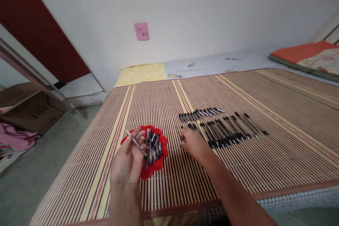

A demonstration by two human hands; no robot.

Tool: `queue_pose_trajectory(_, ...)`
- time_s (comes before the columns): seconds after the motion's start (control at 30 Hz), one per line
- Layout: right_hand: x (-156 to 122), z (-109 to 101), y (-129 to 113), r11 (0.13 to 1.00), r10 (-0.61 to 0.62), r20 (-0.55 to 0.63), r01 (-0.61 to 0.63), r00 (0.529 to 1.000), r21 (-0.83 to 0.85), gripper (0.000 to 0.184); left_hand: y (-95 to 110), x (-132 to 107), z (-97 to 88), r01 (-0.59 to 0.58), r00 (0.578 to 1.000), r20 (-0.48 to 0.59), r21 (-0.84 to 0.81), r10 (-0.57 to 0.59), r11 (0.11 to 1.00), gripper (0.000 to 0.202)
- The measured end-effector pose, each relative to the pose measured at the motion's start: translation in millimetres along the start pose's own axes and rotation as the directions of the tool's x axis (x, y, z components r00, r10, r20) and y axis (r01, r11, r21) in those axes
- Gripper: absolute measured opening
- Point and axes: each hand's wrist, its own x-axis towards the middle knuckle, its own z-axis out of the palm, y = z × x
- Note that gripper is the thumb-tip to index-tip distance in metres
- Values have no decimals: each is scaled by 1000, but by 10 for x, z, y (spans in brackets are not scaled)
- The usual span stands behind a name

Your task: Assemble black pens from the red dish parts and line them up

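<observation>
My left hand (125, 164) is turned palm up at the left edge of a red scalloped dish (156, 166). Between its thumb and fingers lies a slim clear pen barrel (136, 143). Several black and clear pen parts (153, 146) are heaped in the dish. My right hand (194, 144) reaches down to the mat at the left end of a row of dark pens (222, 134). Its fingers are pinched round a pen there, mostly hidden by the hand. Behind that row runs a line of short black and silver pen caps (201, 113).
A striped bamboo mat (148, 99) covers the bed. Folded orange bedding (304, 54) lies at the far right. On the white wall is a pink note (141, 31). A cardboard box (34, 109) and pink cloth (17, 139) are on the floor at left.
</observation>
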Motion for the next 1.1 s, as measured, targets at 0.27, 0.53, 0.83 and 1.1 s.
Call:
queue_pose_trajectory(0.27, -47, -63, -72, 995, -40, -35, 37, 999, -88, 3, -47, -2, -33, 4, 999, -33, -71, -7, 997, 28)
queue_pose_trajectory(0.53, -41, -217, 75, 844, -83, -358, 257, 930, 471, 19, 224, 68, -275, -268, 955, -171, -135, 244, 954, 17)
queue_pose_trajectory(0.83, -90, -271, 13, 780, -119, -303, 278, 946, 560, 23, 392, 55, -367, -345, 915, -298, -230, 272, 910, 26)
queue_pose_trajectory(1.1, -185, -154, -305, 829, -371, -26, 344, 928, 441, 15, 391, 129, -501, -406, 898, -271, -204, 347, 891, 23)
